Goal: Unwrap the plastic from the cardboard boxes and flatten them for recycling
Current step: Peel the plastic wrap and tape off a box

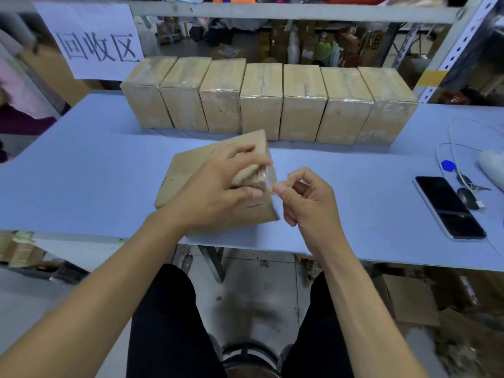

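Head view: worktop (81,173) carries a row of wrapped boxes (261,102); nearer, one box (191,170) lies gripped by the left hand (215,186), while the right hand (302,197) pinches its plastic (268,178). Unwrapping underway; next, probably peel outward.

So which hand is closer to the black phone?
Right. The right hand is between the box and the phone; the left hand grips the box, farther away.

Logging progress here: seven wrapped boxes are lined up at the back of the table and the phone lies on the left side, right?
Not quite. The head view shows the phone on the right side of the table; the seven wrapped boxes line the back.
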